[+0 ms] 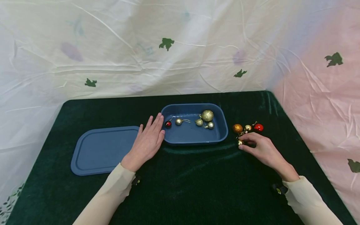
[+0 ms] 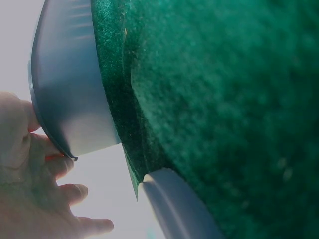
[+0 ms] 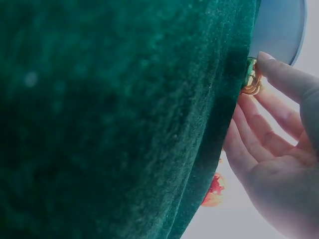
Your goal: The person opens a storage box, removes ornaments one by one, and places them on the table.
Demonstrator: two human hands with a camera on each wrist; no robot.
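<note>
My left hand [image 1: 147, 139] lies with fingers straight against the left end of a blue plastic box [image 1: 194, 143]; in the left wrist view its fingers [image 2: 75, 191] reach past the box rim. Inside the box are a dark red bauble [image 1: 168, 124], a large gold glitter bauble [image 1: 207, 115] and several smaller gold ones. To the right of the box, my right hand [image 1: 261, 147] pinches a small shiny gold bauble [image 1: 240, 142] between thumb and fingers, low at the cloth. The right wrist view shows this gold bauble [image 3: 253, 77] at the thumb tip.
Just beyond the right hand lie an orange bauble [image 1: 237, 128], a small gold bauble [image 1: 247, 127] and a red bauble [image 1: 258, 127]. A flat blue lid [image 1: 104, 151] rests left of the box, partly behind the left hand. Dark green velvet [image 1: 191, 187] covers the table; pale curtains surround it.
</note>
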